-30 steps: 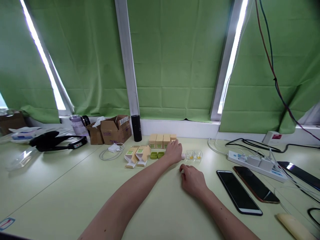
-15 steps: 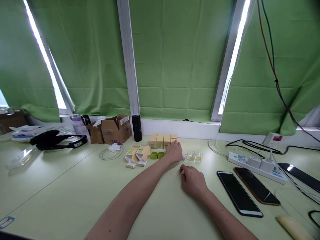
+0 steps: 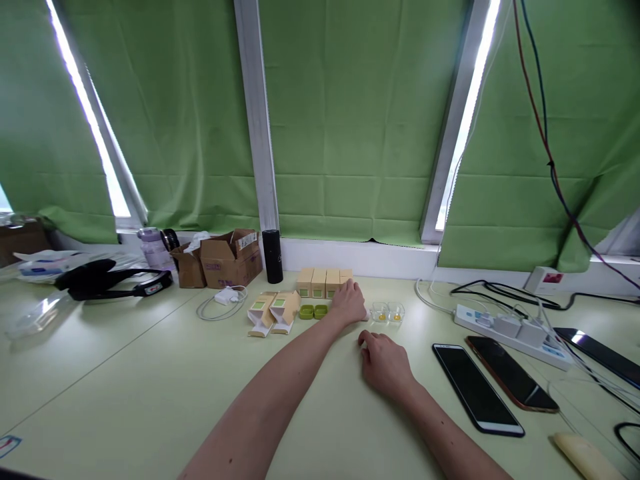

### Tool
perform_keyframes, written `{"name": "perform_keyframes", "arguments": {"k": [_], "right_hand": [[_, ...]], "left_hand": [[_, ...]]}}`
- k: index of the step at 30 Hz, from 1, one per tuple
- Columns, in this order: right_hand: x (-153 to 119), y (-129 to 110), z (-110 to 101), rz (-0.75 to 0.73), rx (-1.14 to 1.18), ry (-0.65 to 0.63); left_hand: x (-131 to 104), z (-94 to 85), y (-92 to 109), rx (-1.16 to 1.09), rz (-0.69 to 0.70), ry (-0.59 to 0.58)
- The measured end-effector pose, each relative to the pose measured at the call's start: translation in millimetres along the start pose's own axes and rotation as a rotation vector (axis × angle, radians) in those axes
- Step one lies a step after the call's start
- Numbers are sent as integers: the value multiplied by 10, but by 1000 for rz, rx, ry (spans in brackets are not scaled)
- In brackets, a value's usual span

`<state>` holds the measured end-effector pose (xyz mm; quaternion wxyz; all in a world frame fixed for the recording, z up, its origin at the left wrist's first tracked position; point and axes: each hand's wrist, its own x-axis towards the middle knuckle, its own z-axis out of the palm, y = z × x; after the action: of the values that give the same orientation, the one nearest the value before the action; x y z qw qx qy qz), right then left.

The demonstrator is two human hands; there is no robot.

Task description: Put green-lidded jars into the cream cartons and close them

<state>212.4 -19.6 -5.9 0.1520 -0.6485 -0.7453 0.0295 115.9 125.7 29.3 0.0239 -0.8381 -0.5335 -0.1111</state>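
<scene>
My left hand [image 3: 349, 303] reaches forward with its fingers bent down at the right end of a row of small tan boxes [image 3: 319, 283]. It partly covers the rightmost box [image 3: 346, 274]; whatever lies under the fingers is hidden. Just left of that wrist are small green open containers [image 3: 307, 312]. Two tan cartons with open flaps [image 3: 285, 308] lean farther left. Right of the hand stand small clear cups [image 3: 388, 313] with yellow bits inside, and a small pale item shows beside the hand. Closer to me, my right hand [image 3: 385, 360] rests on the table, fingers curled in, with nothing visible in them.
Two phones [image 3: 477, 389] and a white power strip [image 3: 513, 337] with cables lie to the right. At back left are a black cylinder [image 3: 273, 257], cardboard boxes [image 3: 233, 259], a white charger [image 3: 227, 295] and a black strapped object [image 3: 120, 280]. Green curtains hang behind the table.
The view has shifted very slightly. Both hands stay in nearly the same places, with no clear change in what they touch.
</scene>
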Motion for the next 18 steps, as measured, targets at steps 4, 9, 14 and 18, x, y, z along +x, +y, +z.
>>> {"name": "perform_keyframes", "arguments": {"k": [4, 9, 14, 18], "right_hand": [[4, -1, 6, -3, 0, 4], [2, -5, -1, -7, -4, 7], [-19, -15, -18, -9, -1, 3], [-21, -26, -26, -13, 5, 12]], "left_hand": [[-3, -6, -7, -5, -9, 9], [-17, -20, 3, -18, -15, 12], [-75, -67, -4, -54, 2, 54], [-187, -209, -167, -97, 27, 121]]}}
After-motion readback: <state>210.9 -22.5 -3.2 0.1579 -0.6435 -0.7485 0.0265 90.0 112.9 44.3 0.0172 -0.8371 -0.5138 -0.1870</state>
